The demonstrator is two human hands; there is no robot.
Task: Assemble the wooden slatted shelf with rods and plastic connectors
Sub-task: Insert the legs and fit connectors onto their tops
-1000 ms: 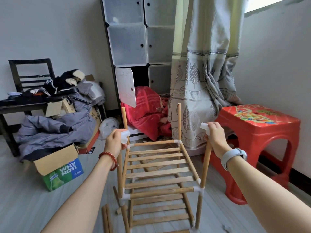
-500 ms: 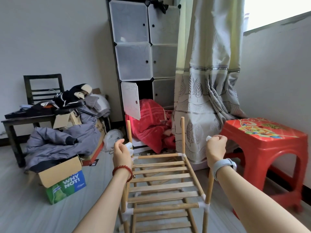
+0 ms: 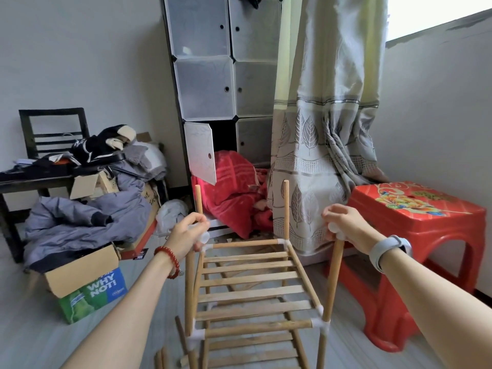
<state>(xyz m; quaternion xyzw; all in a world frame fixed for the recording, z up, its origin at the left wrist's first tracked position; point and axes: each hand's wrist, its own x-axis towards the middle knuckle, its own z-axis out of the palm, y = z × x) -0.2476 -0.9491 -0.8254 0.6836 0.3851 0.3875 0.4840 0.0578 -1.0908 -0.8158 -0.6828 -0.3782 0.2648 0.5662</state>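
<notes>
While on connectors (image 3: 334,227) — both hands.

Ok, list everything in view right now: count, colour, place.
Wooden slatted shelf frame: one, tan, floor centre.
White plastic connectors: one under each hand, atop the near rods.
Loose wooden rods: at least two, tan, floor left of frame.
Red plastic stool: one, right.
White cube cabinet: one, back wall.
Leaf-patterned curtain: one, grey-green.
Red blanket: one, below cabinet.
Cardboard box: one, brown and green, left.
Left hand: grips a connector.
Right hand: grips a connector.
</notes>
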